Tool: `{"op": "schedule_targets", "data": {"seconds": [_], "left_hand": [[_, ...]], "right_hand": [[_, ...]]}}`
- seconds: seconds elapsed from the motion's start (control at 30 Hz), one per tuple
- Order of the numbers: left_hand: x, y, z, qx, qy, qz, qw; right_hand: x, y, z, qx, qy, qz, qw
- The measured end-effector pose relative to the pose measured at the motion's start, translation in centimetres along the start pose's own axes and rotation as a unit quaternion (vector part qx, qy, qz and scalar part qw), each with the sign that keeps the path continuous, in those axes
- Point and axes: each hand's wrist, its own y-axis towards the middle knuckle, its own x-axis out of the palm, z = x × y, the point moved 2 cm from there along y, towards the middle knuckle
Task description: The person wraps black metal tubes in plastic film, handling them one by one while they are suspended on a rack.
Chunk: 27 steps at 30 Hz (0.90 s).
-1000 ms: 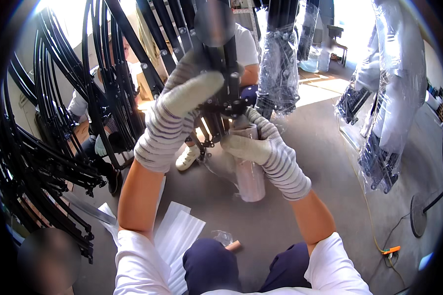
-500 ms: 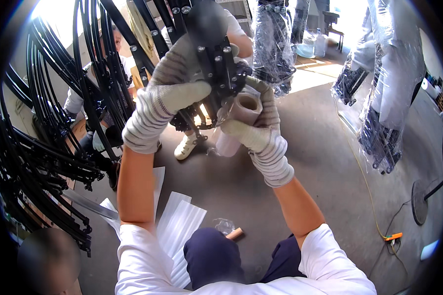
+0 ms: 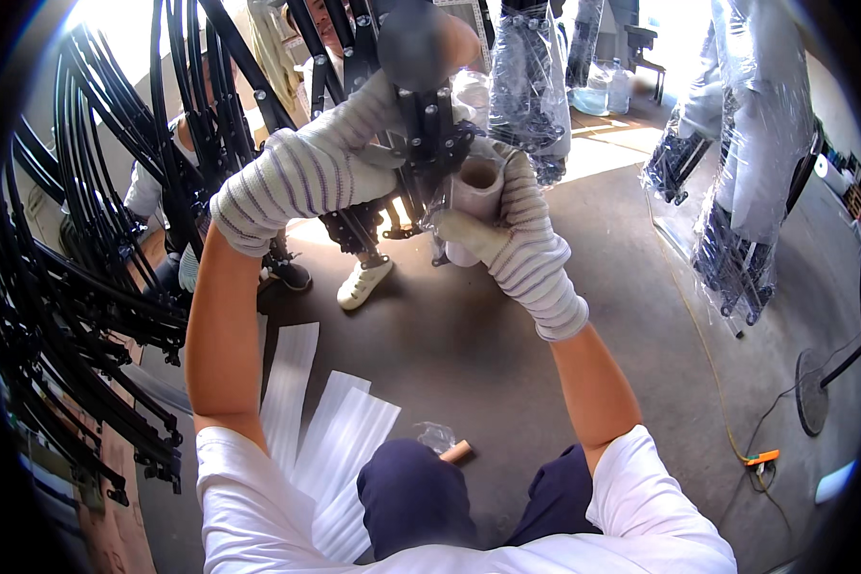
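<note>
Right hand (image 3: 521, 244) has the roll (image 3: 476, 191): thumb across the near side, fingers closed round the far side, no slack gap visible. Roll is up at the lower joints of the black frame (image 3: 430, 124), just right of it, hollow core end tipped up toward the camera. Left hand (image 3: 301, 177) is on the frame's left side, thumb against the near face, fingers bent; their tips are hidden, so can't tell how tightly they close.

Step in hand, as I read it: left steadies the frame, right works the roll at the joints. Can't tell if a strip already runs from roll to metal; glove and joints cover that spot.

From this pose, shifting the roll calls for a firm left hold, a right grip easy enough to let the roll turn, and clearance from the bolt heads, which could snag plastic.

Around it: foam strips (image 3: 344, 459) and a brown tube (image 3: 456, 452) on the floor by the knees, black bars (image 3: 96, 316) hanging left, wrapped frames (image 3: 761, 163) right. Co-worker's shoe (image 3: 364, 283) is beyond the frame, so watch that side.
</note>
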Motion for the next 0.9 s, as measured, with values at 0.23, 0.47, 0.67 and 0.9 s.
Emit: {"op": "schedule_targets", "data": {"seconds": [0.23,0.47,0.67,0.9], "left_hand": [[1.0,0.9,0.5,-0.05,0.018,0.004,0.999],[1.3,0.8,0.6,-0.059,0.016,0.045,0.997],[1.6,0.5,1.3,0.043,0.013,0.023,0.999],[2.4,0.8,1.5,0.037,0.052,0.06,0.996]], "right_hand": [[1.6,0.9,1.2,-0.164,-0.084,0.076,0.98],[2.5,1.7,1.3,-0.261,0.029,0.085,0.961],[2.0,1.4,1.2,-0.259,-0.044,0.068,0.963],[1.7,1.9,1.1,-0.238,0.001,0.041,0.97]]}}
